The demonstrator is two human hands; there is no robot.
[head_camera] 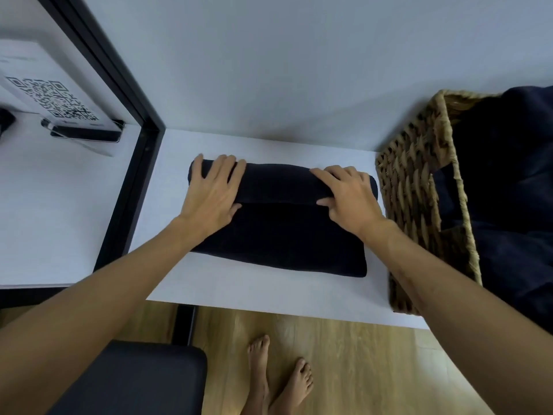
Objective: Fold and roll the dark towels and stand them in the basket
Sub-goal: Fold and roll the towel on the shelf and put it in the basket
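Note:
A dark folded towel (278,235) lies across the white table (269,298), its far part rolled into a thick tube. My left hand (214,190) grips the left end of the roll, fingers over the top and thumb under the near side. On the right end my right hand (348,194) holds the roll the same way. A woven basket (416,187) stands right of the towel, touching the table's right side, with more dark towels (508,187) inside it.
A white wall rises just behind the table. A black frame post (134,163) borders the table on the left, with a QR-code stand (59,109) beyond it. A dark seat (134,378) and my bare feet on the wooden floor are below the front edge.

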